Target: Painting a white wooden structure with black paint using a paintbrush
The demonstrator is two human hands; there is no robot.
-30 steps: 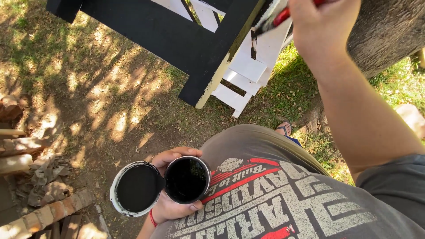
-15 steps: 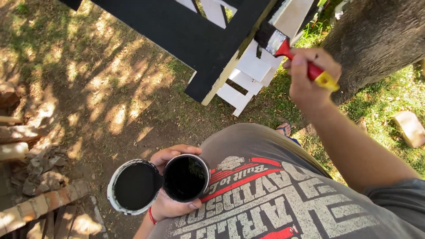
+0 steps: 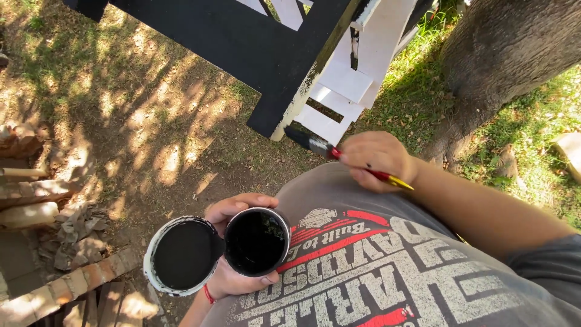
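Note:
My left hand (image 3: 233, 242) grips a small round can of black paint (image 3: 257, 241) against my grey printed shirt, with the can's paint-coated lid (image 3: 181, 255) held beside it on the left. My right hand (image 3: 378, 160) is closed on a paintbrush (image 3: 339, 156) with a red and yellow handle; its dark bristles point left, just under the lower corner of a wooden board structure (image 3: 284, 48). That structure is black on top and white on its edge and slats.
Bare dirt with dappled sunlight lies below. Bricks and wood scraps (image 3: 54, 242) sit at the left. A tree trunk (image 3: 502, 60) rises at the right, with grass around it and a pale stone (image 3: 569, 151) at the far right.
My right hand has come down from the top of the frame with the brush, away from the board, to a spot above my shirt. The view has tilted slightly; the left hand stays put.

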